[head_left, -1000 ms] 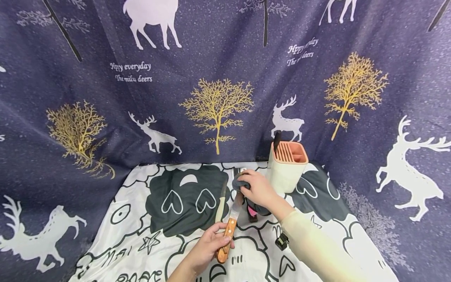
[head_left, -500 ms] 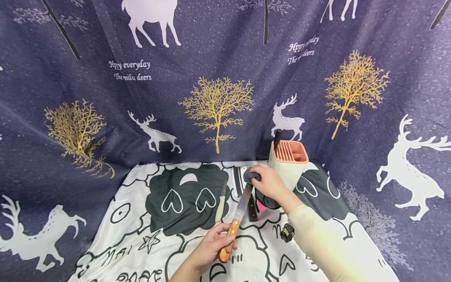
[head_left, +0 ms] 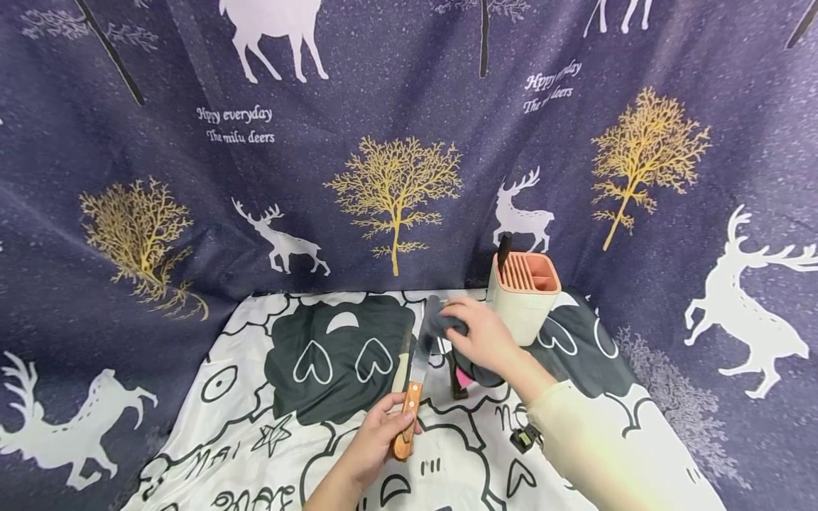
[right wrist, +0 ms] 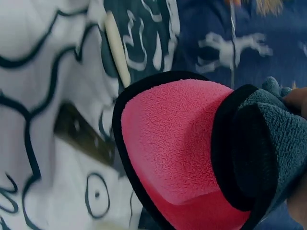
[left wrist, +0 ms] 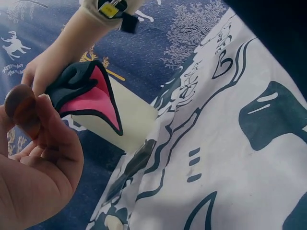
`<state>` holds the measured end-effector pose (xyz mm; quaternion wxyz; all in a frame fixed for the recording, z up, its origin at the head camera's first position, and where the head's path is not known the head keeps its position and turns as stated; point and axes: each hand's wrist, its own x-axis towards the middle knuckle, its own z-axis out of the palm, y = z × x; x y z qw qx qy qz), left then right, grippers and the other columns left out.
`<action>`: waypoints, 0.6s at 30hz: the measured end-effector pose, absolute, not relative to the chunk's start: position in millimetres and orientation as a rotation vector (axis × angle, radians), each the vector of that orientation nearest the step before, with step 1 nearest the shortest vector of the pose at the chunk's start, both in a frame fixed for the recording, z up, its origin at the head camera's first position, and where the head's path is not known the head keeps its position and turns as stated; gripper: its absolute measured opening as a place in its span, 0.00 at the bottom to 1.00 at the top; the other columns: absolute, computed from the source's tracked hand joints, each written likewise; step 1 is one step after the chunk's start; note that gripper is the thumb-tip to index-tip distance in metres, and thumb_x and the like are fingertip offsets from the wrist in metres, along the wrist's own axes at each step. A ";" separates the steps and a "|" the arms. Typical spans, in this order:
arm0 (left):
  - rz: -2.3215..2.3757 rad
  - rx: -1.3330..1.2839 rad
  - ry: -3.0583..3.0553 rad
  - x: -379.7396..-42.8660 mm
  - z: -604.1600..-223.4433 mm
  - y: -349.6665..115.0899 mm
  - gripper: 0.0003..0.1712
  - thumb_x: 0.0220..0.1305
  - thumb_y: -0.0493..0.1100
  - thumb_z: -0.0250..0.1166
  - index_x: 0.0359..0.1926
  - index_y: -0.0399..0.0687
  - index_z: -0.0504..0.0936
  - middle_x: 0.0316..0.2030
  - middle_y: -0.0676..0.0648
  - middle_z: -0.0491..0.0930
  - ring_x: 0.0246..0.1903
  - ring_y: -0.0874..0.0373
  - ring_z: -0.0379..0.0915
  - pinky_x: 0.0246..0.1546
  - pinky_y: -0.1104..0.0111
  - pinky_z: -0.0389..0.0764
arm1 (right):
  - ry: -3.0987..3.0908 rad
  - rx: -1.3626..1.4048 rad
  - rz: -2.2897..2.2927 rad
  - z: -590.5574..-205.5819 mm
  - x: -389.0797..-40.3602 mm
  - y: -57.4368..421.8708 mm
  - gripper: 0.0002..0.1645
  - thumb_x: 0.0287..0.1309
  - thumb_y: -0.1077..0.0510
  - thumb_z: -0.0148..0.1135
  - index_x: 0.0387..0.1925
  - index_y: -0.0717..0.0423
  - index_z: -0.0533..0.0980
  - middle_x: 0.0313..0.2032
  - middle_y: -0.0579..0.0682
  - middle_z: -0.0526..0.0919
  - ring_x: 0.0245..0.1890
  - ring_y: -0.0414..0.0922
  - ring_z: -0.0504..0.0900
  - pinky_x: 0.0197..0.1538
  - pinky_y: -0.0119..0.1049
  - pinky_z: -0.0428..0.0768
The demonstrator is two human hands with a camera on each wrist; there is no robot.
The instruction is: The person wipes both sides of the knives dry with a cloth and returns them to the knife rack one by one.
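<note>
My left hand [head_left: 377, 436] grips a knife by its riveted orange-brown wooden handle [head_left: 411, 415]. The blade [head_left: 419, 363] points away from me, raised above the tabletop cloth. My right hand [head_left: 486, 341] pinches a thick folded cloth [head_left: 452, 324], dark grey with a black border, against the upper part of the blade and hides the tip. Its bright pink reverse side [right wrist: 172, 139] hangs loose in the right wrist view. From the left wrist view, the butt of the handle [left wrist: 23, 110] shows between thumb and fingers, with the cloth [left wrist: 91, 96] beyond it.
A white knife block [head_left: 524, 316] with an orange slotted top stands at the back right, a black handle [head_left: 504, 250] rising from one slot. Left of the held blade lies a cream-handled knife [head_left: 401, 372]. A dark-handled knife [head_left: 459, 383] lies under the right hand.
The knife and the cloth on it swung to the right, then back to the left. The right hand has shifted with the cloth; the left keeps its grip on the handle.
</note>
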<state>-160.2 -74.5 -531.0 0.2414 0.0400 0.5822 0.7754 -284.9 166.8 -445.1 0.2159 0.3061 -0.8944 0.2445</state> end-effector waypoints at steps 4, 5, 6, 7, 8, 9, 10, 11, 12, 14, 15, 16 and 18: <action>2.136 0.105 1.603 -162.0 -529.3 -73.9 0.28 0.75 0.45 0.60 0.68 0.36 0.63 0.33 0.53 0.83 0.27 0.64 0.75 0.26 0.73 0.77 | -2.436 1.024 0.585 -447.9 -261.4 146.3 0.17 0.53 0.57 0.72 0.48 0.49 0.85 0.53 0.52 0.86 0.52 0.50 0.87 0.55 0.47 0.85; 2.140 0.108 1.602 -162.3 -529.2 -73.6 0.28 0.75 0.45 0.60 0.68 0.37 0.64 0.33 0.53 0.83 0.28 0.64 0.76 0.26 0.73 0.77 | -2.429 1.060 0.563 -448.9 -256.1 141.5 0.17 0.54 0.56 0.72 0.47 0.48 0.85 0.53 0.50 0.86 0.51 0.49 0.87 0.54 0.46 0.85; 2.143 0.110 1.600 -162.4 -528.9 -73.5 0.28 0.75 0.46 0.60 0.67 0.38 0.64 0.34 0.53 0.83 0.29 0.64 0.76 0.26 0.73 0.76 | -2.424 1.092 0.541 -450.4 -251.4 137.3 0.16 0.55 0.56 0.72 0.47 0.47 0.85 0.53 0.50 0.86 0.51 0.48 0.87 0.53 0.45 0.86; 2.147 0.118 1.601 -162.4 -528.7 -73.1 0.27 0.75 0.46 0.60 0.67 0.38 0.64 0.34 0.54 0.83 0.30 0.64 0.77 0.26 0.73 0.77 | -2.420 1.121 0.522 -451.8 -247.4 133.6 0.16 0.55 0.55 0.73 0.47 0.46 0.85 0.54 0.49 0.86 0.51 0.48 0.87 0.52 0.45 0.86; 2.150 0.125 1.601 -162.3 -528.7 -72.9 0.27 0.75 0.46 0.60 0.66 0.39 0.64 0.34 0.54 0.84 0.30 0.64 0.78 0.27 0.73 0.77 | -2.417 1.145 0.499 -453.4 -244.3 130.4 0.15 0.56 0.54 0.73 0.47 0.45 0.85 0.54 0.49 0.86 0.52 0.47 0.87 0.52 0.44 0.86; 2.154 0.129 1.598 -162.1 -528.7 -72.9 0.26 0.76 0.46 0.60 0.66 0.39 0.65 0.34 0.54 0.84 0.31 0.64 0.78 0.26 0.73 0.77 | -2.416 1.163 0.485 -454.8 -242.0 127.9 0.15 0.56 0.54 0.73 0.47 0.44 0.85 0.54 0.49 0.86 0.52 0.47 0.87 0.52 0.44 0.86; 2.158 0.130 1.592 -161.7 -528.8 -73.0 0.25 0.76 0.46 0.59 0.65 0.40 0.65 0.34 0.54 0.84 0.31 0.64 0.78 0.27 0.73 0.77 | -2.414 1.170 0.473 -455.8 -240.3 126.0 0.15 0.57 0.54 0.73 0.47 0.44 0.85 0.54 0.48 0.86 0.53 0.46 0.86 0.52 0.44 0.86; 2.161 0.135 1.587 -161.4 -528.8 -73.0 0.24 0.77 0.47 0.59 0.65 0.40 0.65 0.34 0.54 0.84 0.31 0.64 0.78 0.27 0.73 0.77 | -2.414 1.172 0.465 -456.5 -239.1 124.7 0.15 0.57 0.54 0.73 0.47 0.44 0.85 0.55 0.48 0.85 0.54 0.46 0.86 0.53 0.43 0.86; 2.163 0.137 1.583 -160.9 -528.8 -73.2 0.24 0.77 0.46 0.59 0.65 0.41 0.65 0.34 0.54 0.84 0.32 0.64 0.79 0.27 0.73 0.77 | -2.410 1.168 0.459 -456.9 -238.6 124.0 0.15 0.57 0.54 0.73 0.47 0.43 0.85 0.55 0.49 0.85 0.54 0.47 0.86 0.53 0.44 0.86; 2.166 0.143 1.574 -160.0 -528.3 -73.8 0.22 0.77 0.46 0.58 0.64 0.42 0.66 0.35 0.54 0.84 0.32 0.64 0.79 0.28 0.73 0.78 | -2.401 1.148 0.452 -457.3 -239.8 123.4 0.15 0.56 0.54 0.74 0.47 0.43 0.85 0.55 0.49 0.85 0.55 0.47 0.85 0.54 0.44 0.86; 2.169 0.145 1.567 -159.6 -527.9 -74.0 0.22 0.77 0.47 0.58 0.64 0.44 0.66 0.35 0.54 0.84 0.33 0.64 0.79 0.29 0.73 0.78 | -2.396 1.137 0.458 -456.8 -240.9 123.6 0.15 0.56 0.54 0.74 0.46 0.43 0.85 0.55 0.49 0.85 0.55 0.48 0.85 0.54 0.45 0.86; 2.171 0.151 1.563 -159.2 -527.5 -74.2 0.22 0.77 0.47 0.58 0.64 0.44 0.66 0.36 0.54 0.84 0.33 0.64 0.79 0.30 0.72 0.79 | -2.393 1.125 0.464 -456.0 -242.1 123.9 0.15 0.55 0.54 0.74 0.46 0.43 0.85 0.55 0.49 0.85 0.55 0.48 0.85 0.54 0.45 0.86; 2.177 0.166 1.556 -158.3 -526.6 -74.4 0.20 0.77 0.46 0.58 0.63 0.46 0.67 0.36 0.53 0.84 0.34 0.64 0.79 0.31 0.72 0.80 | -2.389 1.103 0.475 -454.8 -245.8 124.5 0.15 0.55 0.55 0.74 0.46 0.43 0.85 0.55 0.50 0.85 0.54 0.49 0.85 0.54 0.46 0.85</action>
